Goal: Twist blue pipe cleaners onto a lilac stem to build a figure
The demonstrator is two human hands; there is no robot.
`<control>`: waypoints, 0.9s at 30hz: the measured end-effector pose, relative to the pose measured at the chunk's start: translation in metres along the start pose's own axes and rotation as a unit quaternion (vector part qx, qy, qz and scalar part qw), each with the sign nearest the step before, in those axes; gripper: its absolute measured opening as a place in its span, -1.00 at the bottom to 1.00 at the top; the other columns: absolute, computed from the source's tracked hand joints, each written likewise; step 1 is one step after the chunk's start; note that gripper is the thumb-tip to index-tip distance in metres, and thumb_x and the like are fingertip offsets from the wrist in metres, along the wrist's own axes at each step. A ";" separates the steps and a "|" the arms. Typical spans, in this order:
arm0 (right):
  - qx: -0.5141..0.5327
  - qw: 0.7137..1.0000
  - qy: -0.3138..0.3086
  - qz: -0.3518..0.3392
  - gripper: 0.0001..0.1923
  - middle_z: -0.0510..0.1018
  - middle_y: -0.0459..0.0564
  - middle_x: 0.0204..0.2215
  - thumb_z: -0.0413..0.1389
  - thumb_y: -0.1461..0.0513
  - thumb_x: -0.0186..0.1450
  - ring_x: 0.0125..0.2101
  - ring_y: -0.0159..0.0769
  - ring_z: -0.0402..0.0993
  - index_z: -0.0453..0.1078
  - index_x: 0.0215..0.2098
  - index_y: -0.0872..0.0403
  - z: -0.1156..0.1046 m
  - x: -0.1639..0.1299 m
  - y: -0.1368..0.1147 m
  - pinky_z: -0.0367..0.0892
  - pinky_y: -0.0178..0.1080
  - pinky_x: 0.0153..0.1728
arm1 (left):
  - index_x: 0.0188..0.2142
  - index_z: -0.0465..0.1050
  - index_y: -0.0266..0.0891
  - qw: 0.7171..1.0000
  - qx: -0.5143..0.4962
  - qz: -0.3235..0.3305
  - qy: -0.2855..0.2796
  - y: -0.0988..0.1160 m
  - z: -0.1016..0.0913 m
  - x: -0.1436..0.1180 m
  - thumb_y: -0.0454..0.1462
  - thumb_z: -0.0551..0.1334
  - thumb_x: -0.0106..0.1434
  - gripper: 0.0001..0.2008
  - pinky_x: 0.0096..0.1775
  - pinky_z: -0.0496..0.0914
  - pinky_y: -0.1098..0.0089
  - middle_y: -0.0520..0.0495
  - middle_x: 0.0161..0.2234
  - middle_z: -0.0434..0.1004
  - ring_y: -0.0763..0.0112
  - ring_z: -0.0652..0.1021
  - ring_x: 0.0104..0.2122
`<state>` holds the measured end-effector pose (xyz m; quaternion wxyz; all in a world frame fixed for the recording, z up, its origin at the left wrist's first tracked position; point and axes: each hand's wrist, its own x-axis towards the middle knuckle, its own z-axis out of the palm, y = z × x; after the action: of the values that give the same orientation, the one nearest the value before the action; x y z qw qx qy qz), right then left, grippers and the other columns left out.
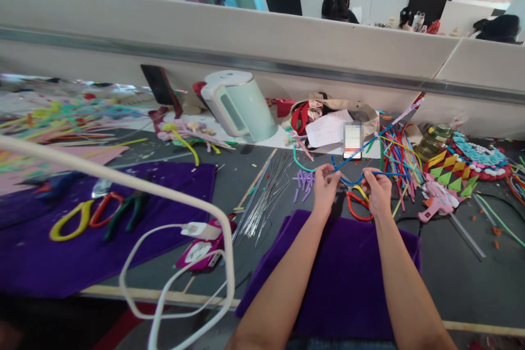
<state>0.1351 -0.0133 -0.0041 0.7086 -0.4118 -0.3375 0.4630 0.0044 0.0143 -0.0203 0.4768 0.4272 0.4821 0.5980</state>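
Observation:
Blue pipe cleaners [348, 181] span the gap between my two hands above the desk. My left hand [327, 183] pinches the blue stem near its left end, by a bend. With thumb and fingers together, my right hand [377, 188] grips it farther right, and a straight blue end sticks out past the fingers. Behind the fingers lie scissors with red and yellow handles [359, 206]. Short purple pipe cleaner pieces [302, 183] rest just left of my left hand. A folded purple cloth [340, 273] lies beneath my forearms.
A pale green kettle [246, 106] stands at the back, with a phone [353, 141] to its right. Thin metal wires [266, 197] lie left of my hands. At right are a pink glue gun [438, 202] and a glass jar [435, 142]. A white cable [229, 251] loops across the left.

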 end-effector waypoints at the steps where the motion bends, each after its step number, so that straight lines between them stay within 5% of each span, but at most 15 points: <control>1: -0.005 1.000 0.008 -0.007 -0.77 0.37 -0.19 -0.66 0.21 0.12 0.10 -0.69 -0.56 0.19 0.44 -0.39 0.12 0.000 0.000 0.001 0.07 -0.45 -0.69 | -0.08 0.26 -0.19 0.993 0.081 0.082 0.026 0.002 0.000 -0.002 -0.21 0.32 0.08 -0.57 -0.26 0.48 0.32 -0.19 0.00 0.34 0.24 0.48 -0.09; 5: -0.022 0.999 0.035 -0.014 -0.74 0.36 -0.20 -0.67 0.21 0.10 0.09 -0.69 -0.54 0.19 0.43 -0.38 0.13 -0.001 0.001 0.004 0.08 -0.44 -0.68 | -0.08 0.32 -0.18 0.909 0.301 0.288 -0.024 0.012 0.000 -0.010 -0.25 0.18 0.22 -0.73 0.07 0.27 0.11 -0.19 0.04 0.32 0.18 0.32 0.09; 9: -0.029 0.999 0.038 -0.017 -0.70 0.35 -0.19 -0.66 0.19 0.07 0.09 -0.69 -0.54 0.18 0.42 -0.37 0.14 -0.001 0.001 0.003 0.10 -0.42 -0.67 | -0.04 0.33 -0.20 0.869 0.372 0.307 -0.110 0.012 0.004 -0.016 -0.14 0.20 0.20 -0.65 0.11 0.22 0.11 -0.22 0.12 0.27 0.14 0.28 0.14; 19: 0.031 0.999 -0.002 0.015 -0.72 0.33 -0.20 -0.67 0.22 0.09 0.08 -0.69 -0.55 0.16 0.43 -0.35 0.13 0.001 0.000 0.002 0.07 -0.42 -0.69 | -0.12 0.43 -0.17 0.887 0.331 0.232 -0.223 0.011 0.008 -0.022 -0.18 0.00 0.33 -0.71 -0.04 0.33 0.33 -0.10 -0.05 0.49 0.30 0.48 -0.06; 27: 0.060 0.998 -0.018 0.020 -0.78 0.31 -0.22 -0.66 0.22 0.13 0.10 -0.70 -0.56 0.14 0.41 -0.34 0.10 0.002 -0.001 -0.001 0.11 -0.42 -0.67 | -0.41 0.48 -0.28 0.918 0.265 0.154 -0.252 0.009 0.009 -0.020 -0.08 -0.03 0.32 -0.57 -0.37 0.29 0.44 -0.02 -0.49 0.50 0.37 0.47 -0.45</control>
<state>0.1329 -0.0141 -0.0026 0.7165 -0.3666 -0.3134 0.5040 0.0153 -0.0050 -0.0111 0.3537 0.7434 0.4149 0.3875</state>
